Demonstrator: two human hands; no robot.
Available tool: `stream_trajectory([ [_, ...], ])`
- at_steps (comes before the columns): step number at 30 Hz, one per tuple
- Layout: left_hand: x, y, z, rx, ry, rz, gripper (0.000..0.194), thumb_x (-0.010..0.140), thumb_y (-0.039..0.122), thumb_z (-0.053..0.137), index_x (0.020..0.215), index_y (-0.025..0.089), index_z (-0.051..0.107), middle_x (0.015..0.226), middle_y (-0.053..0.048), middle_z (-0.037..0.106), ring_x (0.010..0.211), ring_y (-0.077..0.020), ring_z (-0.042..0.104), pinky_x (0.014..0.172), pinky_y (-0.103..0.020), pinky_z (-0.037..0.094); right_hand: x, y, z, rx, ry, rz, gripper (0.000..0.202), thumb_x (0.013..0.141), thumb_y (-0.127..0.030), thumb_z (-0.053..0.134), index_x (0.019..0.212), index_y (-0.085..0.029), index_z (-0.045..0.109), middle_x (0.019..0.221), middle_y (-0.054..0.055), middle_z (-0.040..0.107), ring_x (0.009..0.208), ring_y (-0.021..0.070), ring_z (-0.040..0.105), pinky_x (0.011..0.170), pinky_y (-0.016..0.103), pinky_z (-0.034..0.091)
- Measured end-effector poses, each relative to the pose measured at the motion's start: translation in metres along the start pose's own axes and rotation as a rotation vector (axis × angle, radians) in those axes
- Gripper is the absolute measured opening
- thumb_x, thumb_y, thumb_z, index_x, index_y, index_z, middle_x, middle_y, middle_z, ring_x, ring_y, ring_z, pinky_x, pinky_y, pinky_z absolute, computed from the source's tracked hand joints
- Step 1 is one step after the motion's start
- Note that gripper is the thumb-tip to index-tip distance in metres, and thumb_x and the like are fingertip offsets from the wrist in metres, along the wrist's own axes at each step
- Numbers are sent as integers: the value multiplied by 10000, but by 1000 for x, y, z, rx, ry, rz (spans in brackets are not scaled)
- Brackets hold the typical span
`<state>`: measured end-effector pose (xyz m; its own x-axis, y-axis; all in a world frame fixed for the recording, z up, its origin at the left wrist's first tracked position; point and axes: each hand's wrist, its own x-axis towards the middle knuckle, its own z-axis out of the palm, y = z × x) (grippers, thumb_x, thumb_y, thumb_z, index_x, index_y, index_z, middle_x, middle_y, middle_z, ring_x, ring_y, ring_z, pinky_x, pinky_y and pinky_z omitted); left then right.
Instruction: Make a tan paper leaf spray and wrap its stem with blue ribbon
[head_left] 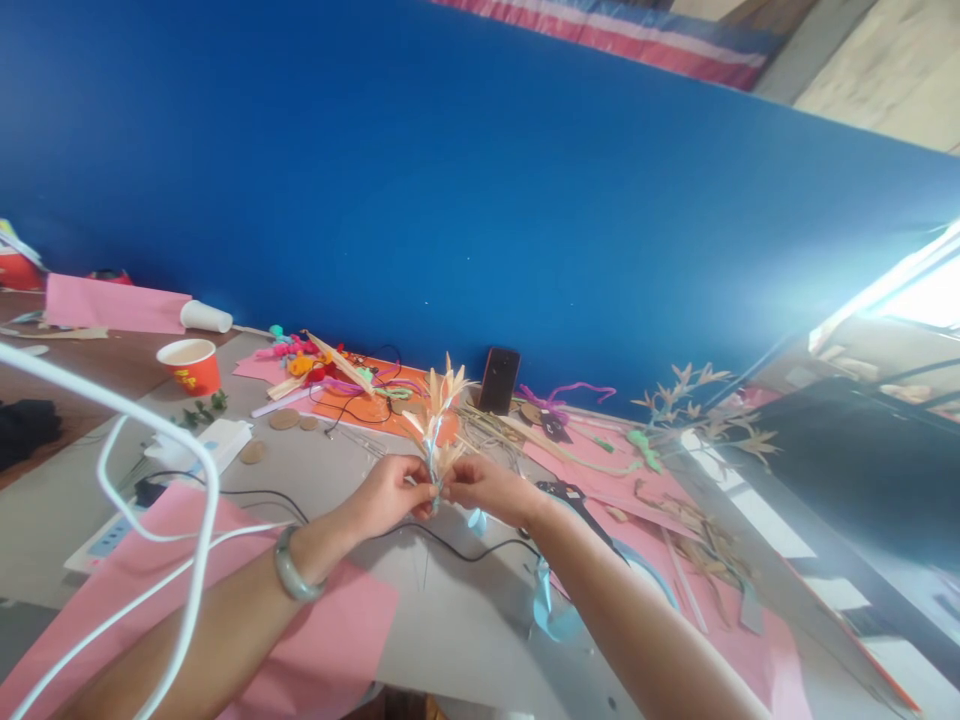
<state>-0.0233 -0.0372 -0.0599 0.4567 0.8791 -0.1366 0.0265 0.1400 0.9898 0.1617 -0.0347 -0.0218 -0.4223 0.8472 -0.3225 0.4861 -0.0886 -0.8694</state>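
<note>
A pale straw-coloured craft flower [442, 400] with pointed petals stands upright in front of me, its stem wrapped in light blue. My left hand [394, 492] pinches the lower stem from the left. From the other side my right hand [487, 488] has its fingertips closed around the same stem. What lies right between the fingertips is partly hidden. Below my right hand a curl of light blue ribbon [476, 521] shows, and a longer piece of blue ribbon [551, 605] hangs by my right forearm.
Pink paper [337, 610] lies under my left forearm. A white cable [202, 480] loops up at the left, near a paper cup [191, 366] and a power strip [105, 545]. A phone [500, 380] leans against the blue partition [465, 200]. Similar flowers [690, 400] stand at right.
</note>
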Motion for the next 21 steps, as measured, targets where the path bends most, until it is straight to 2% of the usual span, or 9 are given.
stream_trajectory([
  [7, 1, -3, -2, 138, 117, 99, 121, 736, 261, 636, 698, 156, 589, 616, -11, 640, 556, -164, 655, 552, -263, 532, 0, -2, 12, 118, 151, 25, 146, 662, -302, 651, 648, -166, 601, 558, -56, 480, 499, 74, 358, 484, 230, 233],
  [13, 3, -10, -2, 250, 169, 221, 101, 747, 255, 618, 704, 166, 597, 610, -13, 647, 550, -165, 648, 514, -241, 502, 1, -3, 17, 192, 232, -1, 165, 616, -290, 714, 598, -166, 606, 527, -59, 499, 493, 69, 361, 478, 235, 224],
  [17, 4, -10, -2, 226, 172, 209, 117, 734, 258, 630, 674, 162, 598, 593, -18, 650, 540, -167, 649, 503, -237, 495, 2, -2, 14, 217, 226, -7, 160, 596, -286, 734, 629, -157, 644, 553, -50, 539, 501, 67, 387, 486, 232, 244],
  [21, 4, -14, -2, 212, 132, 203, 127, 740, 269, 633, 680, 158, 614, 607, -31, 673, 547, -171, 655, 508, -240, 494, 1, -3, 5, 201, 128, 15, 167, 609, -301, 724, 643, -150, 660, 550, -47, 537, 504, 68, 398, 495, 226, 266],
])
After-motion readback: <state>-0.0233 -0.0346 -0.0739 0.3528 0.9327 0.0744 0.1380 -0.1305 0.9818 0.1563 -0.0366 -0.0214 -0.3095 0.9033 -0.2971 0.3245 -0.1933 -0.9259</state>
